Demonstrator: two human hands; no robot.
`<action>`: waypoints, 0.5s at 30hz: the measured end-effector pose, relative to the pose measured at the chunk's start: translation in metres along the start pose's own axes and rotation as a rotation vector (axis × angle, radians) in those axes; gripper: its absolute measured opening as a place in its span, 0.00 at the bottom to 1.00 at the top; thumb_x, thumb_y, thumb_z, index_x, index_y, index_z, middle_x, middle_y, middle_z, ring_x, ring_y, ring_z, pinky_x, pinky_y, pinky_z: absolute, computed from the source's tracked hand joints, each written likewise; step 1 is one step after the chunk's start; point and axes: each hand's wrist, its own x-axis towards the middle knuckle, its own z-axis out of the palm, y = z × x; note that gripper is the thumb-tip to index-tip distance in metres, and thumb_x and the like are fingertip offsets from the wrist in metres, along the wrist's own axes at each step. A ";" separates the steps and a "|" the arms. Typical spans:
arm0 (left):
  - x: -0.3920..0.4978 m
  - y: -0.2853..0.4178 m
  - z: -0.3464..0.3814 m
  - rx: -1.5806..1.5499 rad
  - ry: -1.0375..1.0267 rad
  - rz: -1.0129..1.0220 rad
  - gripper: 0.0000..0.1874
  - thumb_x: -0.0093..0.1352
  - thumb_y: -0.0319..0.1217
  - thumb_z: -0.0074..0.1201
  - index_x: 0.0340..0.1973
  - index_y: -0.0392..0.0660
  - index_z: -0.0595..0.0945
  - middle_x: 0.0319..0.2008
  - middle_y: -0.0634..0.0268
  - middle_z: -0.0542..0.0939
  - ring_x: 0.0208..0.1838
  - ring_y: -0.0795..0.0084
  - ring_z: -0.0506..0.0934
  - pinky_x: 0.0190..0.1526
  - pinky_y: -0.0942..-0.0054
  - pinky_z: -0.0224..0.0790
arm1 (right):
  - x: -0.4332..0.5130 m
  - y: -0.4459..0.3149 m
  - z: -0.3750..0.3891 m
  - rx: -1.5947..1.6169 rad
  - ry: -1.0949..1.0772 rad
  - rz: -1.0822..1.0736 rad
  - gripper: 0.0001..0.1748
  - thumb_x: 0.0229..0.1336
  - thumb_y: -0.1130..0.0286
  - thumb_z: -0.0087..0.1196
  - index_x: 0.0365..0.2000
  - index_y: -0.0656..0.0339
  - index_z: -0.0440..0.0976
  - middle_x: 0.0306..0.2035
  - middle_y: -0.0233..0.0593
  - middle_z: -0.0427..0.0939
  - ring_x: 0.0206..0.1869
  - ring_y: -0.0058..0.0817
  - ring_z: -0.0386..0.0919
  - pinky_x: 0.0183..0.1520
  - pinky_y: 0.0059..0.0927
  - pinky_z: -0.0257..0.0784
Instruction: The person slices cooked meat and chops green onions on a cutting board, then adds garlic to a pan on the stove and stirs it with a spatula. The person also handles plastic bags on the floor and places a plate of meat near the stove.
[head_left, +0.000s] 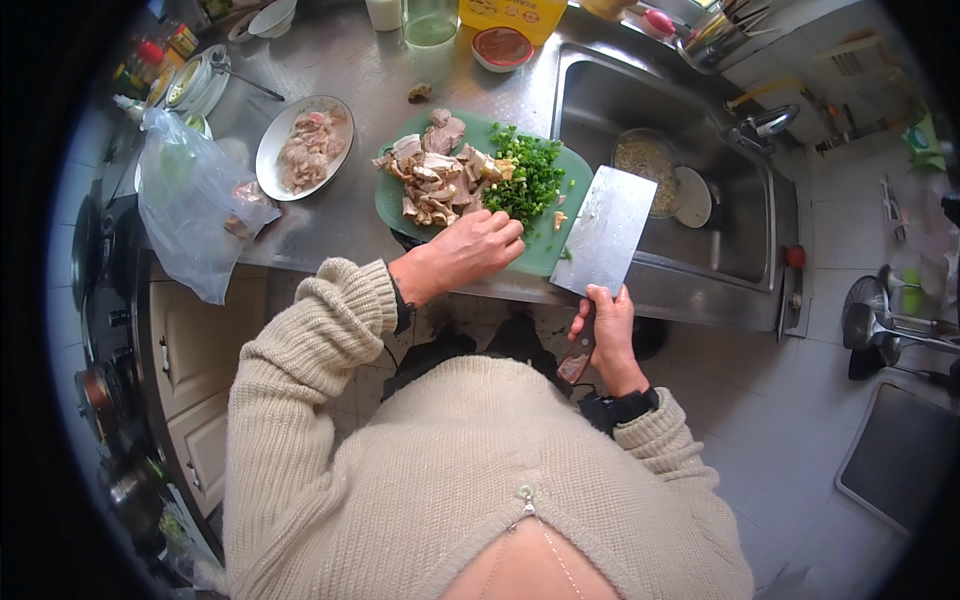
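Note:
A green cutting board (553, 253) lies on the steel counter in front of me. Sliced cooked meat (442, 180) covers its left half, with chopped green onions (529, 176) heaped beside it. My right hand (615, 330) grips the wooden handle of a cleaver (609, 225). The broad blade spans the board's right edge and the sink rim, with green bits stuck to it. Over the board's near side, my left hand (484, 247) has its fingers curled close to the meat and onions. Its fingertips are partly hidden, so whether they pinch anything is unclear.
At left are a white dish of pale raw meat (307, 150) and a plastic bag (187, 202) overhanging the counter edge. The sink (735, 247) at right holds a bowl of soaking food (646, 161). A small red-rimmed bowl (502, 51) stands behind the board.

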 end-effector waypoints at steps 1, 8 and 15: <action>-0.002 0.002 0.002 -0.089 0.055 -0.025 0.08 0.57 0.27 0.55 0.32 0.44 0.77 0.33 0.64 0.74 0.38 0.66 0.75 0.41 0.69 0.71 | 0.000 0.006 0.002 0.012 -0.019 -0.012 0.09 0.60 0.70 0.52 0.38 0.59 0.64 0.20 0.34 0.69 0.12 0.25 0.69 0.13 0.31 0.69; -0.026 0.012 -0.030 -0.746 0.541 -0.549 0.07 0.61 0.23 0.55 0.36 0.39 0.76 0.31 0.55 0.75 0.34 0.54 0.79 0.36 0.63 0.73 | 0.006 0.024 0.022 0.059 -0.158 0.096 0.05 0.63 0.70 0.51 0.36 0.57 0.67 0.19 0.30 0.64 0.17 0.23 0.63 0.19 0.29 0.64; -0.122 -0.016 -0.095 -1.423 0.857 -1.065 0.09 0.67 0.26 0.57 0.41 0.42 0.76 0.32 0.71 0.76 0.34 0.83 0.74 0.35 0.76 0.70 | 0.025 -0.029 0.028 -1.122 -0.288 0.275 0.32 0.56 0.39 0.59 0.51 0.52 0.75 0.59 0.46 0.73 0.51 0.41 0.77 0.47 0.46 0.76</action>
